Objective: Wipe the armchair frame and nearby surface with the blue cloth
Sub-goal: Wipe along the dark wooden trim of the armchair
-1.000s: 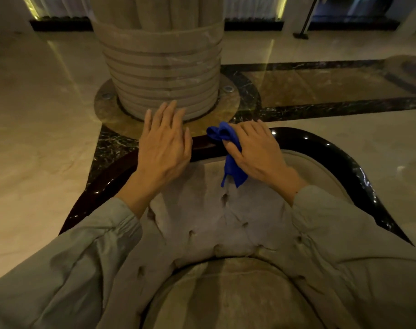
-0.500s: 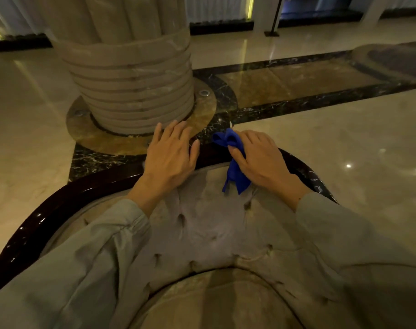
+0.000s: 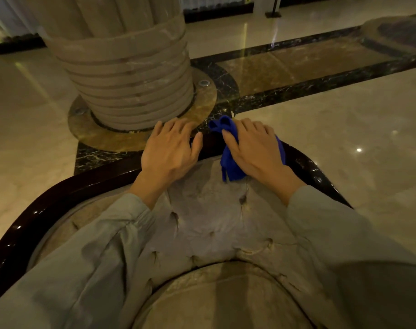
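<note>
A tufted beige armchair has a glossy dark curved frame [image 3: 67, 193] running along the top of its backrest [image 3: 214, 217]. My right hand [image 3: 257, 150] presses a bunched blue cloth [image 3: 229, 162] onto the frame's top, right of centre; part of the cloth hangs down over the upholstery. My left hand [image 3: 171, 150] lies flat with its fingers spread on the frame just left of the cloth, holding nothing. Both grey sleeves reach over the backrest.
A ribbed stone column [image 3: 128, 74] stands on a round brown base close behind the chair. Polished marble floor [image 3: 333, 138] with dark inlay bands spreads to the right and left. The chair's seat cushion [image 3: 221, 298] is at the bottom.
The view has swung left, so the column and chair sit further right and lower. Both hands stay side by side on the frame, the cloth pushed slightly along it.
</note>
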